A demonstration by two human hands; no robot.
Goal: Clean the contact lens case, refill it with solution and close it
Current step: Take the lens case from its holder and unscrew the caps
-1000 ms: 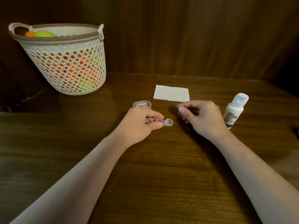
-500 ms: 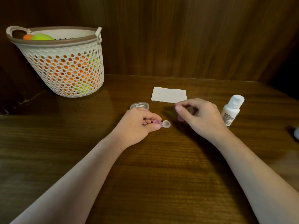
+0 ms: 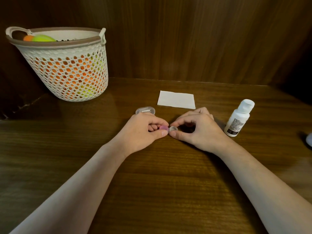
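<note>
A small contact lens case (image 3: 168, 128) lies on the wooden table (image 3: 152, 183), with a pink cap on its left well and an open clear well on its right. My left hand (image 3: 143, 132) pinches the pink-capped end between thumb and forefinger. My right hand (image 3: 197, 129) pinches the open clear well from the right with thumb and forefinger. A white solution bottle (image 3: 238, 118) with its cap on stands to the right of my right hand. A folded white tissue (image 3: 176, 99) lies behind the hands.
A small clear plastic box (image 3: 145, 110) sits just behind my left hand. A white mesh basket (image 3: 67, 68) with orange and green things stands at the back left. A wooden wall rises behind the table. A pale object (image 3: 309, 138) shows at the right edge.
My right hand has moved left from beside the bottle and now pinches the case's open well. My left hand keeps its hold on the pink end.
</note>
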